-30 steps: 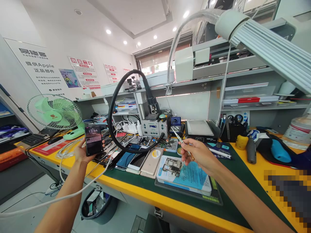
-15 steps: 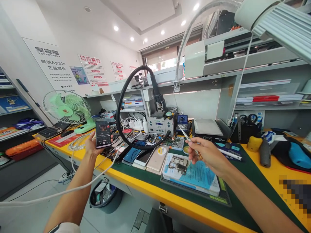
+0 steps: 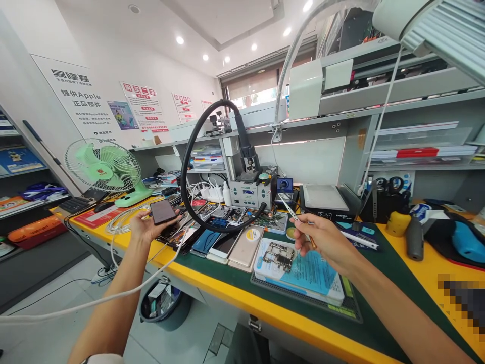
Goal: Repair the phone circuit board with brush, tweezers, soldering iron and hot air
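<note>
My left hand (image 3: 146, 227) holds a dark smartphone (image 3: 162, 212) over the left part of the bench, tilted back nearly flat. My right hand (image 3: 312, 233) is closed around pale tweezers (image 3: 288, 207) with holes along the arm, pointing up and left. A brown tip (image 3: 312, 241) pokes out below the fingers; I cannot tell whether it belongs to the tweezers. Below and to the left of this hand, a phone circuit board (image 3: 278, 257) lies on a blue and white box (image 3: 314, 280). That box rests on a dark mat (image 3: 354, 309).
Several phones, including a gold one (image 3: 246, 247), lie left of the box. Behind them stands a hot-air station (image 3: 250, 194) with a looping black hose (image 3: 183, 172). A white cable (image 3: 140, 287) crosses in front of my left forearm. A green fan (image 3: 104, 167) stands at left, a bin (image 3: 166, 316) below.
My left hand has tipped the phone back from upright to nearly flat, and its lit screen now looks dark. My right hand and the tweezers have hardly moved.
</note>
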`<state>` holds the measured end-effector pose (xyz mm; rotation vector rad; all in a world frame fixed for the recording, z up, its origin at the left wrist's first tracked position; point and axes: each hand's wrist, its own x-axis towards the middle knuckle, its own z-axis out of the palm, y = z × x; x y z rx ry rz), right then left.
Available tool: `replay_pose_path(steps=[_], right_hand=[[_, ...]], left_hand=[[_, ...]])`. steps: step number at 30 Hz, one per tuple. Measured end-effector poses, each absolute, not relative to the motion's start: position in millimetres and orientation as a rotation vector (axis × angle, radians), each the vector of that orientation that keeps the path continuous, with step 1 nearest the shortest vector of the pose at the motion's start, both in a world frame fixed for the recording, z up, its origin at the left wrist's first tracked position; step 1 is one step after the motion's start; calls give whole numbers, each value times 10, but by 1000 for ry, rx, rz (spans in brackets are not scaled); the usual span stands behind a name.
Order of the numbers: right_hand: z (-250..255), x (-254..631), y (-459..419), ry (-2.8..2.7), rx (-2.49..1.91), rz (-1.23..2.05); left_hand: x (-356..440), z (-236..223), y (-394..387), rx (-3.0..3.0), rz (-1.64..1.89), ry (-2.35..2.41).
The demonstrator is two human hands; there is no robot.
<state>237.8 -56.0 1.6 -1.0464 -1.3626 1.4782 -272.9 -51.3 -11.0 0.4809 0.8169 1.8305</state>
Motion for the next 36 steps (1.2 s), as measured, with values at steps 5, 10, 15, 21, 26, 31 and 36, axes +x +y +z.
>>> replay_pose_path(steps=[5, 10, 15, 21, 26, 31, 36], right_hand=[[-2, 2373, -553, -1383, -1060, 1471], [5, 2357, -556, -1375, -1082, 1469], [27, 2333, -556, -1370, -1094, 1463], [26, 2351, -557, -1369, -1086, 1465], [-12, 2369, -529, -1386, -1060, 1471], [-10, 2380, -537, -1395, -1049, 1470], [8, 2401, -564, -1425, -1040, 1481]], left_hand=[[-2635, -177, -535, 518, 1834, 885], [-2617, -213, -496, 536, 1811, 991], [-2601, -221, -496, 580, 1802, 1039], [-2574, -199, -543, 634, 1775, 1028], [-2570, -188, -542, 641, 1774, 1023], [-2609, -189, -530, 623, 1779, 1017], [-2706, -192, -518, 604, 1779, 1018]])
